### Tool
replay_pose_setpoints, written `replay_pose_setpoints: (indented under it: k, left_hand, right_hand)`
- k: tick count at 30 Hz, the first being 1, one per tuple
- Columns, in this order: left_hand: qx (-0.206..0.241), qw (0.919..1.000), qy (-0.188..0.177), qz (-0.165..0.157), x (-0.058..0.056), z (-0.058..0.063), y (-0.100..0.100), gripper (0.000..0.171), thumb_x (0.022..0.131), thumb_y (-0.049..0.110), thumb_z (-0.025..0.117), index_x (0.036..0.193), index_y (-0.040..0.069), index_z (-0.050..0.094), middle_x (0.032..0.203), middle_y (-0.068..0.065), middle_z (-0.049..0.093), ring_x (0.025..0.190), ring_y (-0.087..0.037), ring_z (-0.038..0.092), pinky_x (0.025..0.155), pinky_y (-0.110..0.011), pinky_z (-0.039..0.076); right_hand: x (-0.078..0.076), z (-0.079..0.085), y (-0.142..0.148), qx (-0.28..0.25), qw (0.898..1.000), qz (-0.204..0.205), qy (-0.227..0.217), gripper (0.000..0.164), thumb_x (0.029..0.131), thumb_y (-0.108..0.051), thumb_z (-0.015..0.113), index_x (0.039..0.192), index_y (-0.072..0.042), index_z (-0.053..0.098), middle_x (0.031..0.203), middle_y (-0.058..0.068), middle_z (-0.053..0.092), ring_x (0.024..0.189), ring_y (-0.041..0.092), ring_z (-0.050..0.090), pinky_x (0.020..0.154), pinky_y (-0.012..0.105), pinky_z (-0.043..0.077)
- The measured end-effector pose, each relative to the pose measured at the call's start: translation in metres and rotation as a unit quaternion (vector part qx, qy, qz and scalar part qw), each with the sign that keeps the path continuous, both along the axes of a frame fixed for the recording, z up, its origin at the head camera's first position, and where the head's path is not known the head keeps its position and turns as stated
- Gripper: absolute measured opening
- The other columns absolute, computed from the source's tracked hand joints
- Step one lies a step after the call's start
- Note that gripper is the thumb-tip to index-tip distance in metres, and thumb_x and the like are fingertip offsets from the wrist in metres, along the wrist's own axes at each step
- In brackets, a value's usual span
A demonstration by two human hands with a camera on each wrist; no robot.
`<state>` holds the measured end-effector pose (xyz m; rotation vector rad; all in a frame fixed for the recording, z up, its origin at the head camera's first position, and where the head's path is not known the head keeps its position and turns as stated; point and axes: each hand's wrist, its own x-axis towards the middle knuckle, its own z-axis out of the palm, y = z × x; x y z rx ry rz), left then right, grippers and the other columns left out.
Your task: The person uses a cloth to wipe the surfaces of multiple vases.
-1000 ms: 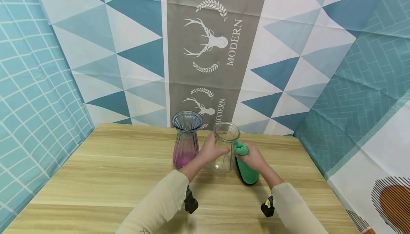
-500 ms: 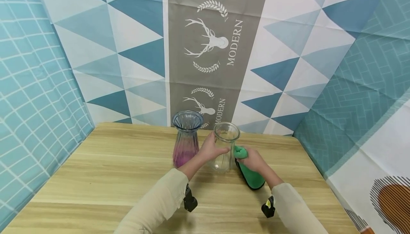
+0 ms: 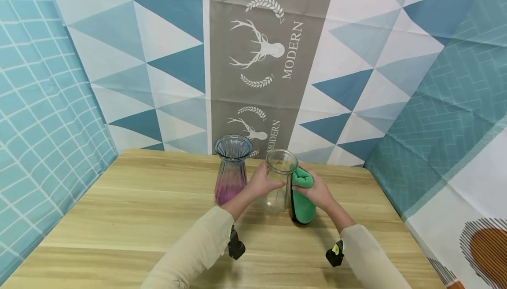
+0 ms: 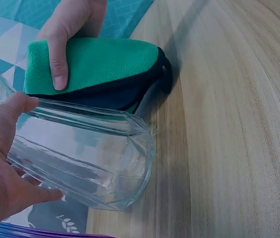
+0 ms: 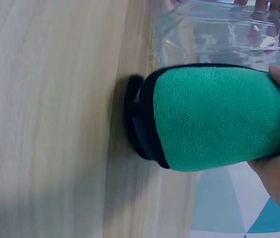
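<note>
A clear glass vase (image 3: 276, 199) with a flared rim stands upright on the wooden table. My left hand (image 3: 261, 183) grips its side below the rim, thumb towards me; in the left wrist view the thumb and fingers (image 4: 45, 194) spread around the glass (image 4: 90, 158). On the vase's right, my right hand (image 3: 319, 193) holds a folded green cloth (image 3: 305, 210) with black edging. The cloth (image 4: 105, 59) lies along the outside of the glass in the left wrist view. Its lower end hangs close over the table in the right wrist view, where the cloth (image 5: 209, 119) covers most of my palm.
Just left of my left hand stands a ribbed glass vase (image 3: 231, 174), blue at the rim and purple at the base. Behind the table (image 3: 130, 218) hangs a patterned fabric wall (image 3: 174, 69). A black wrist camera (image 3: 236, 245) hangs under my left sleeve.
My right hand with the green cloth first dips slightly, then rises along the vase's right side, and the cloth's lower end swings left. My left hand keeps its grip on the clear vase.
</note>
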<state>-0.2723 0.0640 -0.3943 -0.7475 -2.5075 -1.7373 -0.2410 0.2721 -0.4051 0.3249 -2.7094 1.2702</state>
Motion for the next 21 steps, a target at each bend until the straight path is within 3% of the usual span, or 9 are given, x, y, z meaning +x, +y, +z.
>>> replay_pose_setpoints:
  k: [6,15,21]
  left_hand:
    - [-0.005,0.9999,-0.005,0.008,0.0020,0.0030,0.0007,0.079,0.073,0.016,0.078,0.138,-0.001,0.037,0.141,-0.021,0.042,0.132,-0.034,0.040,0.109,-0.044,0.037]
    - [-0.021,0.9993,-0.021,0.022,-0.0009,0.0025,0.0019,0.078,0.073,0.017,0.078,0.138,0.001,0.037,0.142,-0.019,0.042,0.132,-0.032,0.041,0.109,-0.041,0.037]
    - [-0.013,0.9996,-0.016,0.020,-0.0005,0.0003,0.0024,0.077,0.072,0.017,0.078,0.137,0.004,0.039,0.140,-0.017,0.044,0.131,-0.031,0.042,0.109,-0.043,0.037]
  right_hand:
    - [0.0003,-0.0022,-0.0023,0.008,1.000,-0.014,-0.002,0.053,0.082,-0.019,0.072,0.128,-0.006,0.052,0.117,0.016,0.060,0.104,0.030,0.058,0.082,0.044,0.051]
    - [-0.0002,-0.0032,-0.0056,0.040,0.999,-0.016,-0.034,0.033,0.084,-0.015,0.069,0.114,-0.006,0.060,0.100,0.011,0.063,0.090,0.022,0.058,0.072,0.034,0.048]
    - [-0.0007,-0.0081,-0.0074,0.096,0.993,-0.023,-0.056,0.035,0.084,-0.013,0.068,0.116,-0.003,0.059,0.103,0.013,0.063,0.095,0.028,0.061,0.076,0.040,0.051]
